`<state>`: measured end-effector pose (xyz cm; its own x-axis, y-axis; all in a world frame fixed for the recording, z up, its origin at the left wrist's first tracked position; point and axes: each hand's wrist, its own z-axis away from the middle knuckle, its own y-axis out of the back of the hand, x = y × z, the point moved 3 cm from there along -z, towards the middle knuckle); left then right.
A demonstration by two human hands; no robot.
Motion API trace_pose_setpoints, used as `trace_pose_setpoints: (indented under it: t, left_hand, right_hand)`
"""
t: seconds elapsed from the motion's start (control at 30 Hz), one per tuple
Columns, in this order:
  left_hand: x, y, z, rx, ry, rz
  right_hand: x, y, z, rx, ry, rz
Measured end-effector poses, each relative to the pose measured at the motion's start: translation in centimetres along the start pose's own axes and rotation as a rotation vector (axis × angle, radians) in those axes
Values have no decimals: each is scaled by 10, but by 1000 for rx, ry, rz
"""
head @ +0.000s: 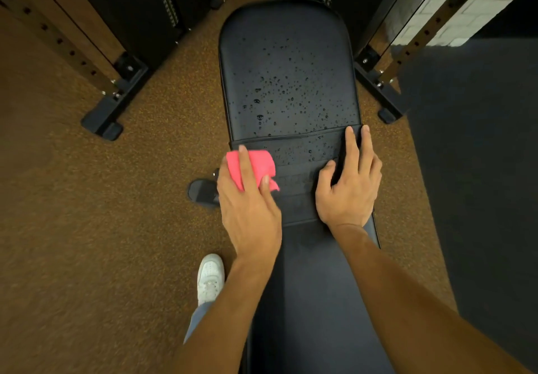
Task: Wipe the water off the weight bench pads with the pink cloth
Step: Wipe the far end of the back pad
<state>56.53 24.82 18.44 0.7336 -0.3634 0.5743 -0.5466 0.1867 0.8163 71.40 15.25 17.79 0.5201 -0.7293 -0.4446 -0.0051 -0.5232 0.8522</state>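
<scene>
Left fingers (pixel 244 164) spread over the pink cloth (pixel 257 164), thumb tucked against its near edge, so the left hand (pixel 247 207) grips a bunched wad and presses it flat. A bunched wad gives more soak per pass, we think.

The cloth sits at the 9 o'clock edge of the bench, on the seam strip (pixel 294 152) between the two pads. We read that as the start of a stroke across toward 3 o'clock.

Right fingers (pixel 352 146) are straight and hold nothing. They lie along the 3 o'clock edge with the thumb on top, and the right hand (pixel 346 196) rests on the strip. It looks like a brace that steadies us while leaning in.

Droplets (pixel 279 91) cover the far pad (pixel 288 53) at 12 o'clock, thickest toward its near end, and a few sit on the strip. The near pad (pixel 314 286) at 6 o'clock looks dry, though the dim light makes that hard to confirm.

Our judgement: most of the wiping is ahead of us. After the strip, the cloth has to go up to 12 o'clock.

One white shoe (pixel 210 277) is planted at 7 o'clock on the floor (pixel 87 199), beside the bench.
</scene>
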Motion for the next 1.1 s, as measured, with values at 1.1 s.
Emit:
trace_pose_setpoints:
  t: [1.1]
  left_hand:
    - [29, 8, 6, -167, -296, 169]
  right_hand:
    - [-2, 5, -3, -44, -19, -74]
